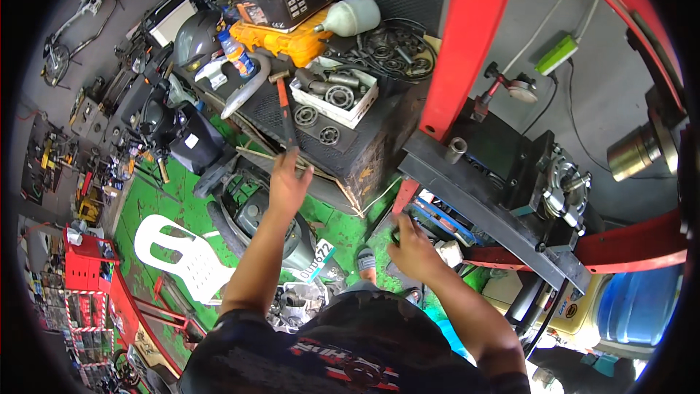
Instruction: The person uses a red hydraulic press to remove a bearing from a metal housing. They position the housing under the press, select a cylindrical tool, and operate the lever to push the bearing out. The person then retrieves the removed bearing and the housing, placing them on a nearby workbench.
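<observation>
My left hand [289,184] reaches forward to the workbench, its fingers around the lower end of a hammer [284,106] with an orange and black handle. The hammer's head is at the far end, beside a white box [357,113] of metal parts and bearings. Two loose bearings, one nearer the box [306,115] and one in front of it [329,135], lie right of the handle. My right hand [414,249] is by the red leg of a shop press, fingers curled. Whatever it may hold is hidden. On the press bed [481,201] stands a small metal sleeve [456,149].
Behind the hammer are a yellow case [284,45], a grey-green cylinder [354,16] and a bottle [237,55]. A scooter [255,211] and a white plastic chair [179,248] stand on the green floor at left. The red press frame [470,44] rises at right, with a bearing puller [565,186] on its bed.
</observation>
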### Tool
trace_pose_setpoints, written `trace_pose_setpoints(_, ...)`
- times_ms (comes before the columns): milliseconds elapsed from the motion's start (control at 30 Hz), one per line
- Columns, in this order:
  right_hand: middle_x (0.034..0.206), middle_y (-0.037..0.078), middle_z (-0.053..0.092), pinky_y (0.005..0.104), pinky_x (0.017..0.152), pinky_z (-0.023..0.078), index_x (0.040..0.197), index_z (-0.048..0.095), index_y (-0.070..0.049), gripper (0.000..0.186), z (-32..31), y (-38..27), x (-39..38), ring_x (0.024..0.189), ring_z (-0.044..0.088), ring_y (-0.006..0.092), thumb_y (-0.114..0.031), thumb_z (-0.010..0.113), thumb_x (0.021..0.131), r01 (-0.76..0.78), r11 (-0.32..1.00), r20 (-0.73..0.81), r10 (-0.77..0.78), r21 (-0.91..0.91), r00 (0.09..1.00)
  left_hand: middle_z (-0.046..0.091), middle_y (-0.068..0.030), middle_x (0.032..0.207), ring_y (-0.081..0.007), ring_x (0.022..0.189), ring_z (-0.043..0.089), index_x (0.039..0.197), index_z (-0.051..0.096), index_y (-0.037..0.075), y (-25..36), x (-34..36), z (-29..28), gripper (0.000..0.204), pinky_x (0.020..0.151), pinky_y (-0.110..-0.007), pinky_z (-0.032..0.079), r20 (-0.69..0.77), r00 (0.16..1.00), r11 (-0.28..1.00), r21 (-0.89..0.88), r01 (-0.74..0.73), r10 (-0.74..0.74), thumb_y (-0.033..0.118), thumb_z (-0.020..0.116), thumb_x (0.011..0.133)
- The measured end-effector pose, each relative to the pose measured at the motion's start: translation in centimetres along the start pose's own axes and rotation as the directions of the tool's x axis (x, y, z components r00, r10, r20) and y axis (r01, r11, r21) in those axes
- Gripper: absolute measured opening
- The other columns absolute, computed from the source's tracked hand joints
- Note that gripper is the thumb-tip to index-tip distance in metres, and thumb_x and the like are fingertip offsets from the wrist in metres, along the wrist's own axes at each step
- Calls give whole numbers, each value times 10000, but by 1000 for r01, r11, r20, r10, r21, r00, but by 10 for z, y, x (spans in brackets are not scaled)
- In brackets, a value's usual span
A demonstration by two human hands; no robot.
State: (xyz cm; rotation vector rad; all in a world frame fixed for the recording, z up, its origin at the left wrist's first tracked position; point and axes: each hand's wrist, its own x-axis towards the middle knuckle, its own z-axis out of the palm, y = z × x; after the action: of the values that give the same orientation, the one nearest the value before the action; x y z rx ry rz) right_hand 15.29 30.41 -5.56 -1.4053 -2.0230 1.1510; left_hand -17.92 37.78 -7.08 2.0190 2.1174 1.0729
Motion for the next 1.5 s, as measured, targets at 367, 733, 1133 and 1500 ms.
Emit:
trace_pose_setpoints(367, 1224, 195, 626, 461, 991, 520, 1241, 624, -51, 494, 44, -36, 205, 1142, 630, 398, -161, 819, 800, 270, 953, -162, -290, -137, 943, 640, -178, 990, -283, 770, 645, 1259, 635, -22, -10, -210, -25, 514, 706, -404, 548, 248, 923, 936, -120, 331, -294, 152, 821, 812)
trace_pose_setpoints(733, 1294, 226, 554, 486, 979, 536, 1329, 477, -53, 698, 72, -38, 213, 1196, 602, 418, -275, 861, 790, 197, 943, -117, -235, -269, 965, 671, -171, 1122, -278, 825, 655, 1324, 628, 4, -16, -171, -42, 551, 745, -387, 554, 303, 868, 882, -145, 449, -393, 159, 807, 827)
trace_pose_setpoints(1133, 1220, 198, 585, 457, 978, 535, 1300, 580, -43, 571, 22, -64, 113, 1146, 613, 387, -258, 820, 829, 311, 922, -352, -376, -230, 857, 675, -117, 1110, -160, 801, 639, 1345, 620, -5, 51, -73, -48, 496, 733, -301, 532, 248, 954, 915, -321, 245, -168, 78, 757, 876)
trace_pose_setpoints(1500, 1002, 91, 687, 322, 635, 517, 1143, 662, -48, 335, -178, -53, -116, 776, 631, 187, -55, 799, 837, 32, 964, -838, -246, -264, 488, 700, -99, 980, -160, 787, 632, 1226, 700, 4, 248, -2, -38, 404, 730, -308, 531, 86, 864, 636, -714, -293, 496, 16, 779, 831)
